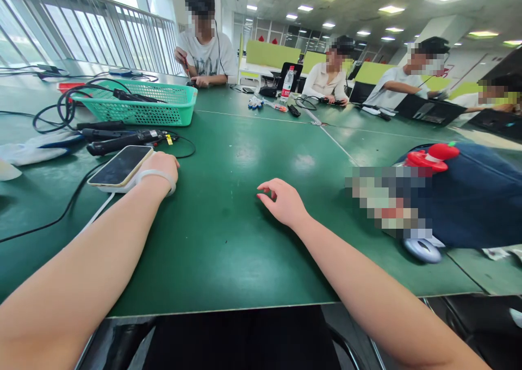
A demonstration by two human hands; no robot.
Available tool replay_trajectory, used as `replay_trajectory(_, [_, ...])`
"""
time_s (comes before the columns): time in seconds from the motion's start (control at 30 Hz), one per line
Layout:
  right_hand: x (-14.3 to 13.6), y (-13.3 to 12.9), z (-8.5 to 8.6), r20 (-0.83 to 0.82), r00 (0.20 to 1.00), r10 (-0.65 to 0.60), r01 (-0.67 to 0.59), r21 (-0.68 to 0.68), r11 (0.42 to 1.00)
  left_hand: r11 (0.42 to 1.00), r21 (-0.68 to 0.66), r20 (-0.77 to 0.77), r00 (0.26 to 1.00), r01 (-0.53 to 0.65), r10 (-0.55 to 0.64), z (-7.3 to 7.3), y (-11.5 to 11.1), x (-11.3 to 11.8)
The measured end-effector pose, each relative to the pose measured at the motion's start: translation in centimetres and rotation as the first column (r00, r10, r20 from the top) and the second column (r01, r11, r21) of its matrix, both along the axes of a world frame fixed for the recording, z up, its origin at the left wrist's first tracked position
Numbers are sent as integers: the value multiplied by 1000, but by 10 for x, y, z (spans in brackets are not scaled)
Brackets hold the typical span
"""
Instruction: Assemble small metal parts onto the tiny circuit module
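My left hand [160, 169] rests at the right edge of a phone [121, 165], its fingers curled down and mostly hidden from me. A pale ring-like band [157, 173] circles that wrist. Under the phone lies a white object [129, 187] with a white cable [100, 209] running toward me. What my left hand holds, if anything, does not show. My right hand [283, 200] hovers over or rests on the green table [228, 239], fingers loosely bent, thumb and forefinger apart, holding nothing.
Beyond my left hand lie black handheld tools [126, 140] and a green basket [142, 106] with cables. White-blue gloves [41, 146] are at left. A dark blue bag [481, 196] and a pale blue round object [423, 249] sit right. A bottle [287, 85] stands farther back, near several people.
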State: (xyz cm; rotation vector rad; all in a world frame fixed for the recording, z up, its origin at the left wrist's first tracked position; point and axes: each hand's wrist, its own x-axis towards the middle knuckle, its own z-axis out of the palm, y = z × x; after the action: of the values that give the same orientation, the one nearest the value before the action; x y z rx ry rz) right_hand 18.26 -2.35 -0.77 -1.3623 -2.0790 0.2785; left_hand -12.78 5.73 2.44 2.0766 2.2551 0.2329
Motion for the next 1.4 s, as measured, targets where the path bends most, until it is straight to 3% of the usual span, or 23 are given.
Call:
replay_trajectory(0.13, [1,0,0,-18,1000,0,0,-15,1000,998,-7,-126,990,-67,66,6,-2,4])
replay_trajectory(0.43, [0,-1,2,-39,999,11,-13,-55,998,993,98,101,993,-69,59,-12,10,6])
replay_trajectory(0.63, [0,-1,2,-53,998,27,-31,-76,997,990,88,370,926,-112,72,-20,16,3])
replay_trajectory(0.73, [-1,0,1,-52,998,47,-51,-88,995,994,110,417,909,-20,-28,-21,10,15])
replay_trajectory(0.87, [-3,1,-1,-25,997,78,-80,-89,993,954,67,463,838,292,-289,-23,-14,60])
replay_trajectory(0.97, [-4,2,-3,12,994,107,-105,-99,990,836,83,595,646,542,-478,-25,-38,96])
replay_trajectory(1.03, [-4,2,-3,30,993,118,-115,-103,988,779,108,645,553,617,-527,-25,-50,110])
replay_trajectory(1.1, [-4,2,-3,30,992,120,-116,-112,987,774,124,655,535,621,-534,-24,-54,113])
replay_trajectory(1.27, [-5,2,-4,27,986,164,-158,-148,976,894,69,641,667,444,-380,-20,-51,102])
replay_trajectory(1.4, [-6,3,-6,96,966,240,-228,-121,966,888,5,731,605,460,-317,-18,-55,105])
